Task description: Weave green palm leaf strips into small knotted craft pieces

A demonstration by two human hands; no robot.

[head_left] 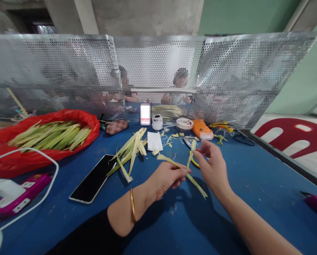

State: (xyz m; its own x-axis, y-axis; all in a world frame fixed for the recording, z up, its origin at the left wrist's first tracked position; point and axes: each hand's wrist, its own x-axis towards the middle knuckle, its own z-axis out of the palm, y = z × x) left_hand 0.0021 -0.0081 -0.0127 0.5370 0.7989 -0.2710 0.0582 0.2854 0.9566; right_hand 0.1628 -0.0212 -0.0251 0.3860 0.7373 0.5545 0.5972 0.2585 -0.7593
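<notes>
Two strips of pale green leaf, like corn husk, cross in front of me. My left hand [167, 178], with a gold bangle on the wrist, is closed and pinches the leaf strips [197, 185] where they cross. One strip runs slantwise through its fingers; the other stands up from them. At the upper end of the standing strip [190, 158], the thumb and fingers of my right hand [213, 165] are closed on it. Scissors with yellow-edged handles [194, 163] lie partly hidden behind the right hand. A loose pile of leaf strips [133, 148] rests left of my hands.
Left stands a red plastic bag [93, 129] of leaves, near a purple power strip [36, 191] and a phone [93, 182]. Behind are white paper [154, 141], string [157, 122], a tape roll [184, 124] and an orange tissue pack [202, 129]. People sit beyond a perforated metal screen [158, 60].
</notes>
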